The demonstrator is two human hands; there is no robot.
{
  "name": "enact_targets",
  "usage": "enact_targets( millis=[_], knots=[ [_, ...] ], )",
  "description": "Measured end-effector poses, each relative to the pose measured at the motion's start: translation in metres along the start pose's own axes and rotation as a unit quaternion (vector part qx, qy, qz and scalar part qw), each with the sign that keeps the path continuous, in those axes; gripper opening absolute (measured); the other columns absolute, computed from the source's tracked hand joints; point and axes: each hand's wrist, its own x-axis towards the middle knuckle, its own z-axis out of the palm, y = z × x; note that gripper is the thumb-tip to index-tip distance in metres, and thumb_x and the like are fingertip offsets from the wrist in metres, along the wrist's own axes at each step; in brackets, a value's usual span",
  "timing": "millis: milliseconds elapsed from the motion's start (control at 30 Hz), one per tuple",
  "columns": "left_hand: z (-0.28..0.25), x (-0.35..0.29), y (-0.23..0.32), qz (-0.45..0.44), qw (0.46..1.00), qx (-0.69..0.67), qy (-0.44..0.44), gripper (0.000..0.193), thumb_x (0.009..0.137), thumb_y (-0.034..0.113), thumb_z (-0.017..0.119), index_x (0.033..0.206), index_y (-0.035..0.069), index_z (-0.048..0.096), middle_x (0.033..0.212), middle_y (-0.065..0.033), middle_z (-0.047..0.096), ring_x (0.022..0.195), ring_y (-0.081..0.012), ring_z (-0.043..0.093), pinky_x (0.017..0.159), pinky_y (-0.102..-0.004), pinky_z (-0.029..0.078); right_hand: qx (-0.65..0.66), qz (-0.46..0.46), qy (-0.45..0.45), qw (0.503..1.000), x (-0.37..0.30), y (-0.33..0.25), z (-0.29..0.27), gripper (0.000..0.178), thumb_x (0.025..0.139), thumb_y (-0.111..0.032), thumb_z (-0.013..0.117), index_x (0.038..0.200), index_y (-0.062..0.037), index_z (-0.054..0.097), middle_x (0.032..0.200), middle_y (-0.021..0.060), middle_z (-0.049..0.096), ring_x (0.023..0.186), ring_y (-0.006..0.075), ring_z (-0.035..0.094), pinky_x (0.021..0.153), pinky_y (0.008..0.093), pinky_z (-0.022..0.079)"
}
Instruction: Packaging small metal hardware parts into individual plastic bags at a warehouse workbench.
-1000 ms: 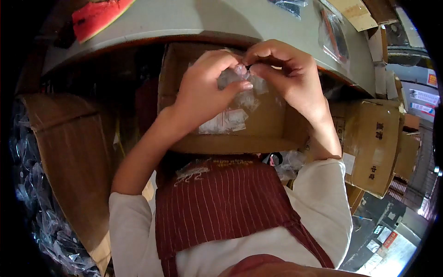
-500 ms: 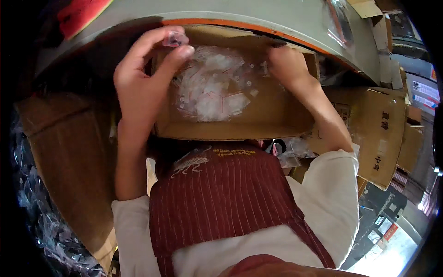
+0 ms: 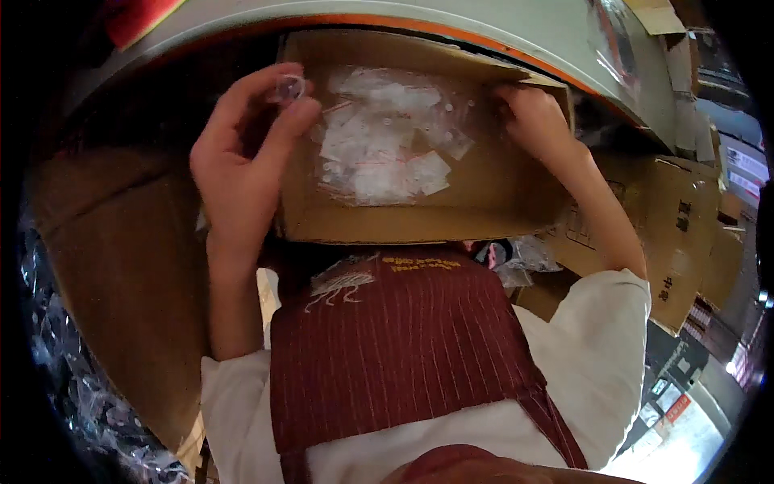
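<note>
A small clear round plastic piece (image 3: 291, 87) is pinched between the thumb and index finger of my left hand (image 3: 246, 141), above the left wall of an open cardboard box (image 3: 363, 229). Inside the box lies a heap of small clear zip bags (image 3: 375, 153), some with red lines along their edges, and tiny round bits are scattered among them. My right hand (image 3: 536, 117) is over the box's far right part, fingers curled together. What those fingers hold, if anything, is hidden.
Beyond the box runs a grey table (image 3: 379, 13) with an orange edge. A brown cardboard carton (image 3: 121, 266) stands at left, beside a mass of clear plastic bags (image 3: 85, 387). More cartons (image 3: 669, 234) are stacked at right. A clear plastic wrapper (image 3: 524, 258) lies below the box.
My left hand has dropped slightly with the plastic piece, which is now turned to show its round rim. My right hand has shifted to the right. The view has moved a little.
</note>
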Motion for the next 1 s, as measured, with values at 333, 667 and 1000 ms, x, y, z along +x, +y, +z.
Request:
enact_targets(
  millis=[333,667,1000],
  knots=[
    [0.001,0.002,-0.015,0.024,1.0,0.013,0.007,0.03,0.088,0.004,0.074,0.116,0.0,0.067,0.111,-0.0049,0.068,0.102,-0.0125,0.062,0.092,-0.0269,0.048,-0.128,0.022,-0.071,0.989,0.025,-0.028,0.018,0.027,0.076,-0.013,0.07,0.103,-0.0079,0.066,0.099,0.0138,0.07,0.089,0.036,0.069,0.077,0.0488,0.057],
    [-0.002,-0.002,-0.013,0.077,0.992,0.1,0.022,0.027,0.085,0.005,0.076,0.111,0.002,0.069,0.112,-0.0068,0.068,0.104,-0.016,0.062,0.094,-0.029,0.047,-0.057,0.012,-0.039,0.998,0.016,-0.019,-0.011,0.031,0.077,-0.012,0.066,0.109,-0.0097,0.066,0.091,0.0174,0.069,0.084,0.0352,0.069,0.074,0.0466,0.057],
    [-0.003,-0.003,-0.018,0.102,0.99,0.097,0.027,0.026,0.085,0.006,0.076,0.11,0.002,0.07,0.111,-0.0067,0.069,0.104,-0.0166,0.062,0.093,-0.0297,0.048,-0.093,-0.111,0.103,0.984,0.023,-0.029,0.016,0.026,0.078,-0.013,0.068,0.102,-0.005,0.063,0.092,0.0128,0.065,0.079,0.031,0.07,0.067,0.0397,0.059]
  ],
)
